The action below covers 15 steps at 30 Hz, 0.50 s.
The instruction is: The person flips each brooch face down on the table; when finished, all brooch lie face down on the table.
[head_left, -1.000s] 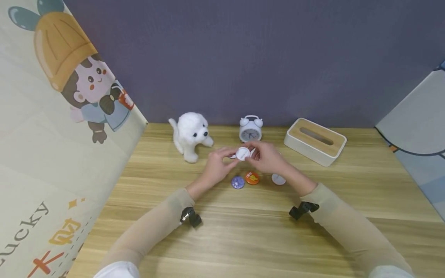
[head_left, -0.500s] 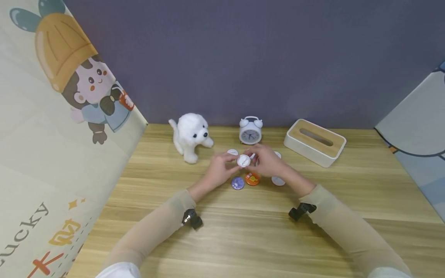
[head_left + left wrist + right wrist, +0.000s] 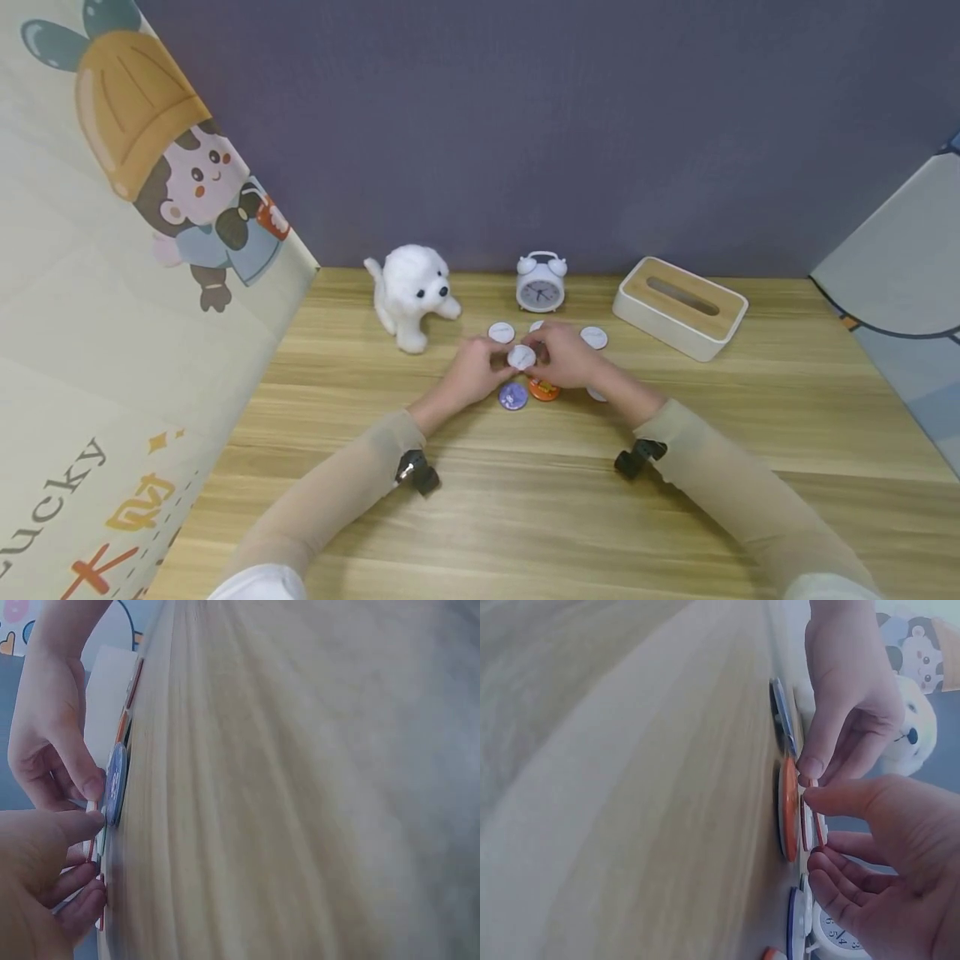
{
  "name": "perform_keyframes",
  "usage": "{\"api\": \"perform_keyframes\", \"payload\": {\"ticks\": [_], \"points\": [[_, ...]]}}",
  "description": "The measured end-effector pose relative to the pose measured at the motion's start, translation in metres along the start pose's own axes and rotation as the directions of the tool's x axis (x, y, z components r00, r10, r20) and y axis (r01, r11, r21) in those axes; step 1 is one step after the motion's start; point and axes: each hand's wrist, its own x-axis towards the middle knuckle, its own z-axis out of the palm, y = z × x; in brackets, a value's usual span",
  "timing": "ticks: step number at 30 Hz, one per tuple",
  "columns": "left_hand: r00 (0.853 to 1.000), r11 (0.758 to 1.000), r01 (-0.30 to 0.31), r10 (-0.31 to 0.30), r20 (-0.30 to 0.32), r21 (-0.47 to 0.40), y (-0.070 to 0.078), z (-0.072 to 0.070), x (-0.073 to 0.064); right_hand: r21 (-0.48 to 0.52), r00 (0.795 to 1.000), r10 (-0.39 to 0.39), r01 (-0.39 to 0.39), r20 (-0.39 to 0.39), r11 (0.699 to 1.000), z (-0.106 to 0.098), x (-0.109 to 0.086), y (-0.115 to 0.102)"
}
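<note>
Both hands meet over the middle of the table around a round pin badge [image 3: 522,357], its white back turned up. My left hand [image 3: 474,371] pinches its left edge, and the fingers of my right hand [image 3: 566,357] grip the right side. Seen edge-on in the right wrist view, the badge [image 3: 820,825] shows a thin red rim. Just in front of the hands lie a purple badge [image 3: 513,397] and an orange badge [image 3: 543,389], faces up; the right hand partly covers the orange one. Behind them is a white-backed badge [image 3: 501,332], with another [image 3: 537,325] partly hidden by the right hand.
Further right lie a white-backed badge [image 3: 594,337] and one half under the right wrist [image 3: 597,395]. Along the back stand a white plush dog [image 3: 412,292], a white alarm clock [image 3: 541,287] and a tissue box with a wooden lid [image 3: 678,308].
Both hands have brought the held badge lower and nearer to the front, close to the purple and orange badges. White-backed badges behind have come into view.
</note>
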Motion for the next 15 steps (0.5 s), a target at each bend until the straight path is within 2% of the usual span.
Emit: {"api": "perform_keyframes", "payload": {"ticks": [7, 15], "points": [[0.999, 0.999, 0.036, -0.036, 0.023, 0.009, 0.0008, 0.0009, 0.0019, -0.031, 1.0, 0.021, -0.021, -0.002, 0.999, 0.003, 0.0005, -0.0032], [0.999, 0.999, 0.028, -0.029, 0.025, 0.036, -0.0002, 0.0029, 0.0057, -0.043, 0.996, 0.085, -0.084, 0.01, 0.996, 0.0049, 0.0012, -0.0057]]}}
